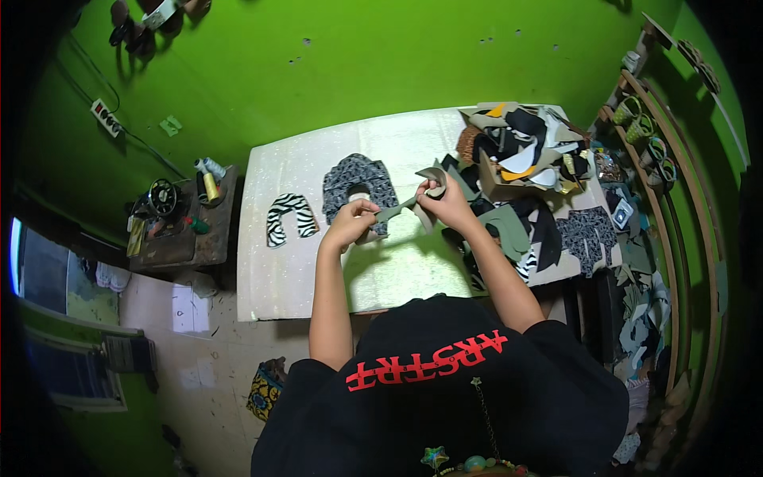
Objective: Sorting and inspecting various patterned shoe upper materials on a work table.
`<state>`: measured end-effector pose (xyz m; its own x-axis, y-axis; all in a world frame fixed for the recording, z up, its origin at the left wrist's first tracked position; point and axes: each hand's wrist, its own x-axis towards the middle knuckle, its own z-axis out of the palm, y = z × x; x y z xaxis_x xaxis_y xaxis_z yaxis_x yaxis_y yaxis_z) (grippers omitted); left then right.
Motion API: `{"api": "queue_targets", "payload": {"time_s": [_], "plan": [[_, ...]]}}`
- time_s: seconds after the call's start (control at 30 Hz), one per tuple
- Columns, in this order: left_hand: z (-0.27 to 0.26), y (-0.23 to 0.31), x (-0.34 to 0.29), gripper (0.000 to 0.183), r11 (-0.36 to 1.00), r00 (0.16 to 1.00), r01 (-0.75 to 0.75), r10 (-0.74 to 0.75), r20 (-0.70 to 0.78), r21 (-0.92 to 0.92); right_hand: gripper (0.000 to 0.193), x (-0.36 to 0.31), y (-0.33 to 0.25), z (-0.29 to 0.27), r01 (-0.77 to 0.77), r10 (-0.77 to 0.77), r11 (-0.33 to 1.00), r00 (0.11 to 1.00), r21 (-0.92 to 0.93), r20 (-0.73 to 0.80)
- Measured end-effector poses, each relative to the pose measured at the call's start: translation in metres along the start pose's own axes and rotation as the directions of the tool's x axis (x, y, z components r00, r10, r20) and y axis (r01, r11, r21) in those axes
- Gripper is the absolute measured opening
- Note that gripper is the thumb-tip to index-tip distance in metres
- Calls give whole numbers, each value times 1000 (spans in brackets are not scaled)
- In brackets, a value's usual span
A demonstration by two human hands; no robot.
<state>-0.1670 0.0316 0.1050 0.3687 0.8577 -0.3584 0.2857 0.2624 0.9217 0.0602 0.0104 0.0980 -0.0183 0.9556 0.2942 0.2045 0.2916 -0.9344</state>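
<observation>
Ahead of you rises a bright green painted wall [413,56] with small dark marks. Below it stands a broad worktable with a pale, glossy top [266,278]. To your left, a worn, dark wooden sewing table [191,248] and a dark-paned window [44,266]; bright patches fall on the pale tiled floor [214,381]. To your right, a tall wooden rack [672,254].

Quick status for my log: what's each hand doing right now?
Left hand: closed, fingers pinching one end of a grey-green strip.
Right hand: closed, gripping the strip's other, curled part.
</observation>
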Motion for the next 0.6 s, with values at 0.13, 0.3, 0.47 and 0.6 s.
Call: {"api": "queue_targets", "payload": {"time_s": [0.13, 0.3, 0.47, 0.6], "plan": [[-44, -15, -13, 18, 999, 996, 32, -35, 83, 40, 31, 17, -9, 42, -43, 42, 997, 999, 70, 18], [-88, -18, -40, 17, 992, 976, 128, -127, 178, 5, 32, 37, -2, 95, 23, -29, 982, 999, 187, 32], [-117, -30, -50, 27, 910, 970, -119, 193, 150, -397, 35, 43, -7, 155, 8, -16, 999, 978, -37, -210], [-130, -39, -51, 33, 834, 955, -297, 261, -142, -465, 40, 41, -4, 197, -119, 151, 940, 986, 320, -74]]}}
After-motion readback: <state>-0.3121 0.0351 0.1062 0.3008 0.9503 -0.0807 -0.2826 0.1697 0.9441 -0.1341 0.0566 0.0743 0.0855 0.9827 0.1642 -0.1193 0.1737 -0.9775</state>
